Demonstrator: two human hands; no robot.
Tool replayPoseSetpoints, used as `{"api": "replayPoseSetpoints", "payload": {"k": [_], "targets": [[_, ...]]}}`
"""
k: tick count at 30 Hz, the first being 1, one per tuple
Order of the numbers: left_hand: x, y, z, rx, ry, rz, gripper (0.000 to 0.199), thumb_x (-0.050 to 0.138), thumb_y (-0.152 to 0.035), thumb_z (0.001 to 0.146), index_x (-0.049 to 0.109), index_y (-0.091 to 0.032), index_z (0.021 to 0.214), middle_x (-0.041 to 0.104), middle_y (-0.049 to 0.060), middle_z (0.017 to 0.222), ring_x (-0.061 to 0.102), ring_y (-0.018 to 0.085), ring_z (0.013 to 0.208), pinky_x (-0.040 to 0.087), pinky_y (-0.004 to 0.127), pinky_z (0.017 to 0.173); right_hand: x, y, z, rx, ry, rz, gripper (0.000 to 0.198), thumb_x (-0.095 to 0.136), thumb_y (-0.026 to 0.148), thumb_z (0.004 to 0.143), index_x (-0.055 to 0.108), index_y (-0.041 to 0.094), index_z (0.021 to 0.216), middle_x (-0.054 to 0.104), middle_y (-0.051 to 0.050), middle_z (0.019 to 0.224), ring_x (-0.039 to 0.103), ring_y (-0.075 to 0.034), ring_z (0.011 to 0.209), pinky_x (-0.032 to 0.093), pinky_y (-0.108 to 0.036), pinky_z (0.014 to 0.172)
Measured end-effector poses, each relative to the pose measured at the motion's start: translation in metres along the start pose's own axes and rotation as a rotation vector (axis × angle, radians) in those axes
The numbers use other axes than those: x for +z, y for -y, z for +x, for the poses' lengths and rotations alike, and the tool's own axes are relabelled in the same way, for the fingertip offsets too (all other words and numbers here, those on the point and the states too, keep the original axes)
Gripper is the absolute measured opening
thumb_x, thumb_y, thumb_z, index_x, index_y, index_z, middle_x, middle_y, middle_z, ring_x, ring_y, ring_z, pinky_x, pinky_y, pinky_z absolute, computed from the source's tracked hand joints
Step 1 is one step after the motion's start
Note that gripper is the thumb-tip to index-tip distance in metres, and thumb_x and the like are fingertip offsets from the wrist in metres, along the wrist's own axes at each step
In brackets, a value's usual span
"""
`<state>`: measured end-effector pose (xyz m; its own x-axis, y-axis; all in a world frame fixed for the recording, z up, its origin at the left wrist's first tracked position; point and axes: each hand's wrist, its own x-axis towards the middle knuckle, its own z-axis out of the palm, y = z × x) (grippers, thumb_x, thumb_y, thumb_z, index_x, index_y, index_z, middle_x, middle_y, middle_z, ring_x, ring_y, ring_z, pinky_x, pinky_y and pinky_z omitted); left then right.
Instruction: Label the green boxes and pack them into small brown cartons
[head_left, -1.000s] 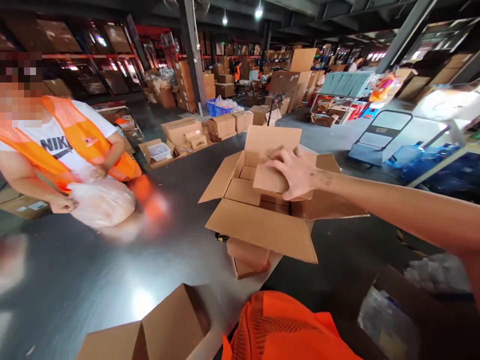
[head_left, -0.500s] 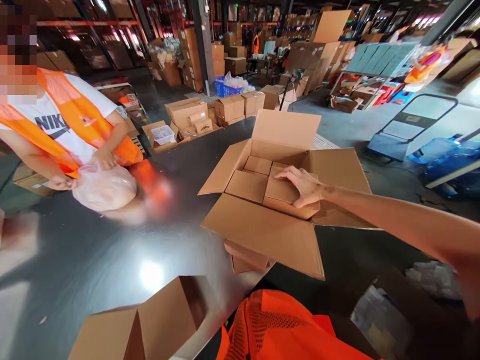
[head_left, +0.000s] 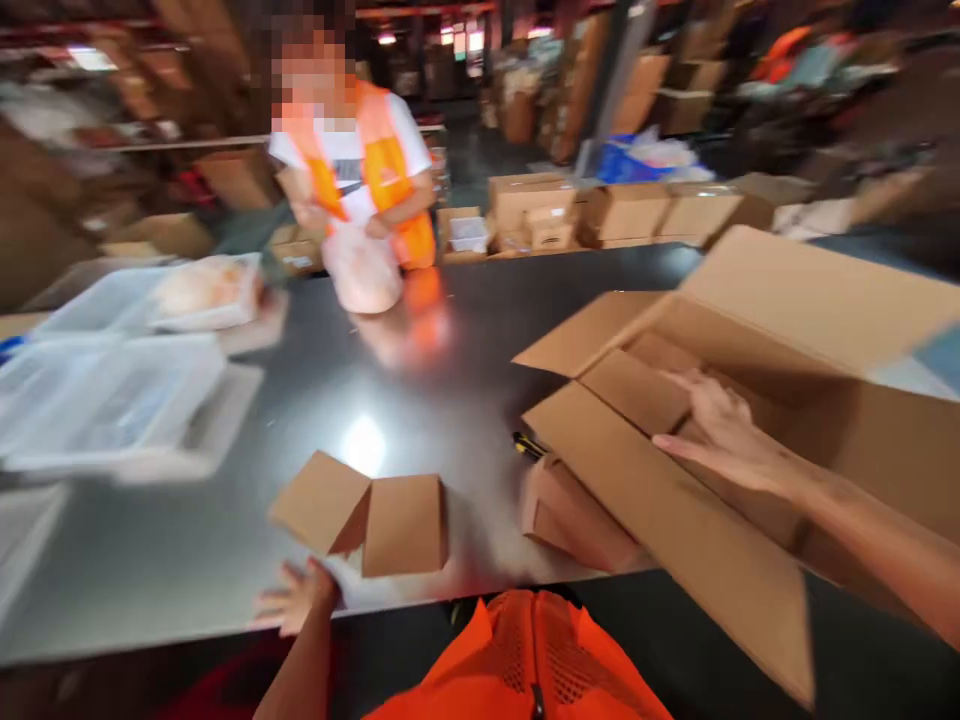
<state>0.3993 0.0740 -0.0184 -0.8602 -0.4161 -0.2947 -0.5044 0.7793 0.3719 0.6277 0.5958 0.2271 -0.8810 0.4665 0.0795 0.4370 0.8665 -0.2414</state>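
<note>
My right hand point(head_left: 720, 430) reaches into a large open cardboard carton point(head_left: 667, 520) on the right. Its fingers are stretched and its thumb is apart, over small brown boxes point(head_left: 637, 390) packed inside; whether it presses on them is hard to tell. Near the front edge of the table, my left hand point(head_left: 292, 597) is spread with nothing in it. Just beside it stands a small cardboard box point(head_left: 405, 525) with its flaps up. Another brown box point(head_left: 574, 515) lies partly under the carton's front flap, with a black and yellow tool point(head_left: 529, 447) behind it.
Across the dark shiny table point(head_left: 465, 400), a co-worker in an orange vest point(head_left: 390, 165) holds a plastic bag point(head_left: 364, 270). White plastic trays point(head_left: 120, 400) sit at the left. Behind the table are several cartons point(head_left: 630, 210) and a blue crate point(head_left: 630, 160).
The view has swung left, bringing the trays and my left hand into sight. My right hand, earlier curled on a small box in the carton, now has its fingers straighter.
</note>
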Motion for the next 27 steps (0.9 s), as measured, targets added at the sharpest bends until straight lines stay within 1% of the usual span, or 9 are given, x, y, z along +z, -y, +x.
{"api": "replayPoseSetpoints", "payload": {"k": [3,6,11,14,16,19,21,25,27], "targets": [[0.017,0.024,0.018,-0.203,-0.136,-0.04,0.068,0.038,-0.055,0.09,0.035,-0.017,0.147,0.015,0.028,0.16,0.004,0.051,0.147,0.03,0.076,0.1,0.016,0.092,0.037,-0.236,-0.108,0.044,0.084,0.054,0.069,0.083,0.025,0.028,0.151,0.035,-0.017,0.153,0.033,-0.04,0.141,0.028,-0.062,0.112],[0.034,0.035,0.032,-0.21,-0.191,-0.05,0.068,0.035,-0.056,0.091,0.037,-0.018,0.147,0.013,0.025,0.162,0.002,0.047,0.149,0.028,0.07,0.104,0.061,0.199,0.049,-0.297,0.075,0.142,0.086,0.056,0.063,0.083,0.025,0.018,0.149,0.028,-0.02,0.155,0.031,-0.04,0.141,0.032,-0.061,0.11],[0.048,0.047,0.037,-0.197,-0.216,-0.038,0.068,0.035,-0.057,0.092,0.036,-0.022,0.15,0.011,0.023,0.164,-0.001,0.044,0.15,0.031,0.068,0.104,0.179,0.33,0.03,0.098,0.62,0.27,0.101,0.067,0.059,0.072,0.018,0.025,0.154,0.012,-0.014,0.162,0.019,-0.042,0.145,0.032,-0.064,0.106],[0.053,0.051,0.042,-0.196,-0.22,-0.023,0.068,0.034,-0.059,0.093,0.035,-0.024,0.151,0.011,0.021,0.164,0.0,0.044,0.15,0.033,0.067,0.103,0.242,0.372,0.017,0.408,0.641,0.238,0.116,0.057,0.078,0.069,0.004,0.024,0.157,-0.011,-0.014,0.164,-0.006,-0.048,0.146,0.027,-0.075,0.1],[0.056,0.053,0.045,-0.205,-0.229,-0.009,0.068,0.033,-0.06,0.093,0.035,-0.025,0.151,0.011,0.02,0.165,0.001,0.044,0.15,0.033,0.067,0.104,0.27,0.388,0.012,0.522,0.604,0.158,0.122,0.052,0.085,0.065,0.001,0.023,0.158,-0.02,-0.013,0.163,-0.015,-0.05,0.144,0.023,-0.079,0.098],[0.058,0.053,0.046,-0.212,-0.245,0.005,0.068,0.033,-0.06,0.093,0.036,-0.026,0.151,0.012,0.02,0.165,0.003,0.045,0.15,0.034,0.067,0.103,0.29,0.392,0.011,0.505,0.574,0.024,0.125,0.064,0.077,0.059,0.007,0.026,0.158,-0.021,-0.01,0.163,-0.016,-0.054,0.142,0.023,-0.078,0.097],[0.058,0.052,0.045,-0.204,-0.252,0.008,0.068,0.033,-0.06,0.093,0.036,-0.026,0.151,0.013,0.02,0.165,0.005,0.045,0.15,0.036,0.066,0.102,0.291,0.377,0.009,0.367,0.583,-0.029,0.125,0.075,0.064,0.054,0.013,0.029,0.157,-0.015,-0.009,0.164,-0.012,-0.056,0.141,0.023,-0.076,0.097],[0.058,0.052,0.044,-0.2,-0.25,0.01,0.071,0.033,-0.061,0.092,0.036,-0.024,0.151,0.015,0.022,0.164,0.006,0.047,0.149,0.038,0.067,0.099,0.275,0.324,-0.004,-0.146,0.572,-0.099,0.127,0.082,0.052,0.048,0.018,0.03,0.156,-0.01,-0.009,0.165,-0.01,-0.05,0.145,0.018,-0.07,0.104],[0.058,0.052,0.046,-0.207,-0.246,0.017,0.072,0.031,-0.063,0.091,0.035,-0.024,0.152,0.014,0.022,0.164,0.004,0.046,0.15,0.038,0.068,0.099,0.267,0.304,-0.012,-0.16,0.542,-0.141,0.13,0.081,0.054,0.05,0.013,0.026,0.157,-0.013,-0.013,0.164,-0.01,-0.047,0.146,0.02,-0.067,0.104]]}}
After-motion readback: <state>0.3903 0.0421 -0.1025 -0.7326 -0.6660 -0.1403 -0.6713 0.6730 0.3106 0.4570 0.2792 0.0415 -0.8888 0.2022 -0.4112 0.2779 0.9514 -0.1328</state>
